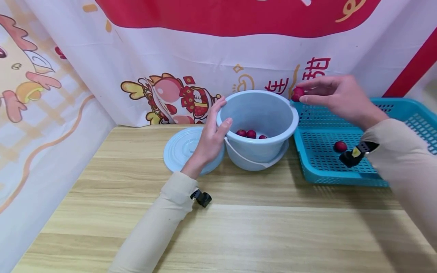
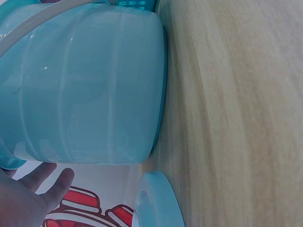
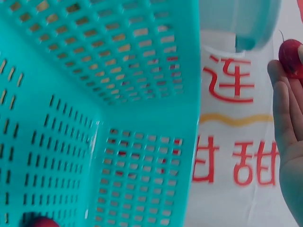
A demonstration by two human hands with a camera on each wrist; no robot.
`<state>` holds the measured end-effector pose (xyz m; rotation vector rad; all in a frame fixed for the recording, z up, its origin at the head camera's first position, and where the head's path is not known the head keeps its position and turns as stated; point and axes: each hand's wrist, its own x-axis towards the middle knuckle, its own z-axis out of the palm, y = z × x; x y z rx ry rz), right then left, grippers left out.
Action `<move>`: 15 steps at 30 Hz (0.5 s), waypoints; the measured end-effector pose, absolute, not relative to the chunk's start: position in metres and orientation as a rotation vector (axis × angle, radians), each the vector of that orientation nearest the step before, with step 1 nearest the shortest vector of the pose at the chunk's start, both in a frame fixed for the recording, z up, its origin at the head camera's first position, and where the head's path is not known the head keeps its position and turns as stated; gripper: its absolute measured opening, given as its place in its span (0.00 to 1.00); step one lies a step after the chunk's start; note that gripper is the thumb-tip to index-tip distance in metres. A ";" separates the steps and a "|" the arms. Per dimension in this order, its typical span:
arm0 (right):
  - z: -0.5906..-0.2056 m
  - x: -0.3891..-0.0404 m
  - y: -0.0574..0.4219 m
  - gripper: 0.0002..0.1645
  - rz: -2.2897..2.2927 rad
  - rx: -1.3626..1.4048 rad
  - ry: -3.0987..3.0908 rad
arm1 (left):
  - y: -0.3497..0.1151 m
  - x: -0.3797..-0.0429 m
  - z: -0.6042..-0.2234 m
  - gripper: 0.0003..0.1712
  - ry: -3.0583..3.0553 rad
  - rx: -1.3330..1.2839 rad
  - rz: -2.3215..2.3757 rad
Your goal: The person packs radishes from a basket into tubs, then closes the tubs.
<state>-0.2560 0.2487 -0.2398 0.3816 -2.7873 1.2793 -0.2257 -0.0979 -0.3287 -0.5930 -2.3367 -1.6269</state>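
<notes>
My left hand (image 1: 209, 138) rests against the left side of a light blue bucket (image 1: 256, 151), thumb at the rim and fingers extended along the outside. Two of its fingers stand out straight beside the wall in the left wrist view. Several dark red cherries (image 1: 251, 134) lie on the bucket's floor. Above the left edge of a teal perforated basket (image 1: 308, 172), my right hand (image 1: 336, 94) pinches a cherry (image 3: 289, 54) between thumb and fingertips, just right of the bucket's rim; a thin stem shows on it. Another cherry (image 1: 340, 146) lies in the basket.
A round blue lid (image 1: 181, 149) lies left of the bucket, partly hidden by the left hand. The bucket's pale handle (image 1: 246, 156) hangs down at the front. Behind the wooden table (image 1: 239, 235) hangs a printed white and red cloth (image 1: 205, 53).
</notes>
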 end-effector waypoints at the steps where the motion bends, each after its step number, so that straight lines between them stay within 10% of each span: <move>1: -0.239 -0.256 0.245 0.37 1.282 0.401 -2.773 | -0.098 -0.226 -0.329 0.40 -2.337 -0.592 -1.626; 15: -0.240 -0.252 0.202 0.31 1.136 0.594 -2.777 | -0.098 -0.226 -0.329 0.39 -2.338 -0.592 -1.626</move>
